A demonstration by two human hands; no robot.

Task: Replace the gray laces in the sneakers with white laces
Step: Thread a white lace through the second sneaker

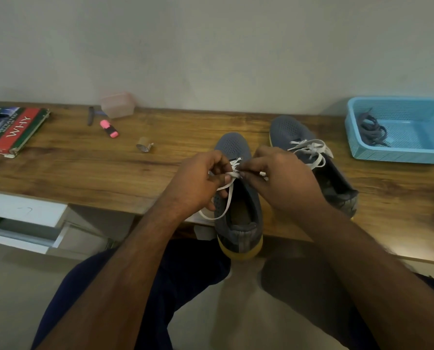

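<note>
Two grey sneakers stand on the wooden table. The near sneaker (238, 205) has its heel over the table's front edge. Its white lace (222, 198) is pinched by my left hand (198, 183) on the left and by my right hand (279, 178) on the right, fingertips meeting over the eyelets. A loop of that lace hangs down on the shoe's left side. The far sneaker (309, 157) sits to the right with a white lace (311, 150) tied in a bow. Grey laces (371, 130) lie bundled in a blue basket (397, 152).
On the table's left lie a book (11, 130), a pink highlighter (109, 128), a dark pen (90, 116), a translucent pink box (118, 104) and a small tape roll (144, 147). A white drawer (21, 223) stands open below the table at left.
</note>
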